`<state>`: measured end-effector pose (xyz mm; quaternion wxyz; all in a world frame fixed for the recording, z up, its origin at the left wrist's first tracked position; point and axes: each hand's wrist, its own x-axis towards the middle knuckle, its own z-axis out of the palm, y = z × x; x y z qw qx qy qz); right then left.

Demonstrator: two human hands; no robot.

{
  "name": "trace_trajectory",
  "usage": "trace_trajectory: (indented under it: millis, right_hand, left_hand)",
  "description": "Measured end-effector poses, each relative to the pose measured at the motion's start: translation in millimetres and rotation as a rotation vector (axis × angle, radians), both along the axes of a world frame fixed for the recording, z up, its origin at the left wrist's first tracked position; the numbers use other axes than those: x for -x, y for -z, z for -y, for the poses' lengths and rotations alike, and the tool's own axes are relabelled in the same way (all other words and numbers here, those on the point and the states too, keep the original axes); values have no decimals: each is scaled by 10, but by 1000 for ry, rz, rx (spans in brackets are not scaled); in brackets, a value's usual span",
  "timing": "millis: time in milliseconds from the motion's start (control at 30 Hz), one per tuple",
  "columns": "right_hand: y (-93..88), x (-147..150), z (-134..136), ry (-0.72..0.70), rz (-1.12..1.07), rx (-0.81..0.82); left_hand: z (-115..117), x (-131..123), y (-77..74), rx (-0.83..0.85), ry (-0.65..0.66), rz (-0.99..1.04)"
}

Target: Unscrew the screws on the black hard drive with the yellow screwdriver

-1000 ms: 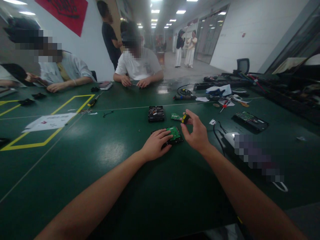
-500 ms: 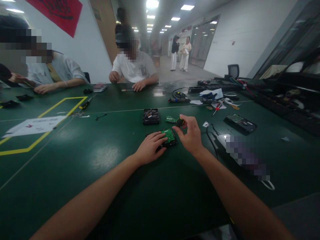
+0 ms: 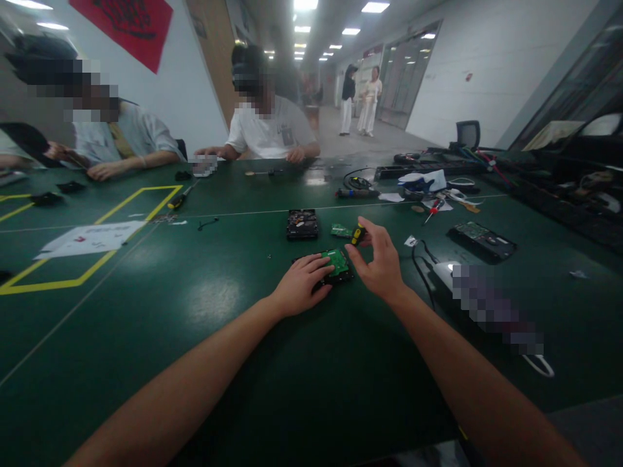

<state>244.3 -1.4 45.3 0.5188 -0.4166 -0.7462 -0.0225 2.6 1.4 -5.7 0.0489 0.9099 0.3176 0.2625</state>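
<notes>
A co-worker's hand (image 3: 214, 152), no longer raised, is reaching sideways; on the worktop (image 3: 146, 324), the left hand (image 3: 304, 282) is spreading over a hard drive (image 3: 344, 272) (likely dense, rigid, its board (image 3: 339, 259) fragile; edges gripping best), the right hand (image 3: 377, 259) pinching a screwdriver (image 3: 358, 234).

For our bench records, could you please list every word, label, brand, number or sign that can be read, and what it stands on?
No text can be read with certainty.
Red wall banner: large dark characters, too blurred to read.
White sheet on the table: print, too small to read.
White shirt opposite: lettering, too blurred to read.
Green-boarded drive: pale marking, too small to read.
</notes>
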Motion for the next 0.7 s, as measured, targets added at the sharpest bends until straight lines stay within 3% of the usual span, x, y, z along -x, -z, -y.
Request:
trace_trajectory:
  millis: [200, 433, 700]
  right_hand:
    - [-3, -9, -16, 20, -13, 1]
    - [57, -16, -27, -55, -21, 77]
    - [49, 11, -19, 77, -69, -4]
  left_hand:
    - [-24, 0, 26, -1, 7, 8]
    - [-37, 14, 45, -7, 1, -22]
    - [-19, 4, 31, -6, 9, -3]
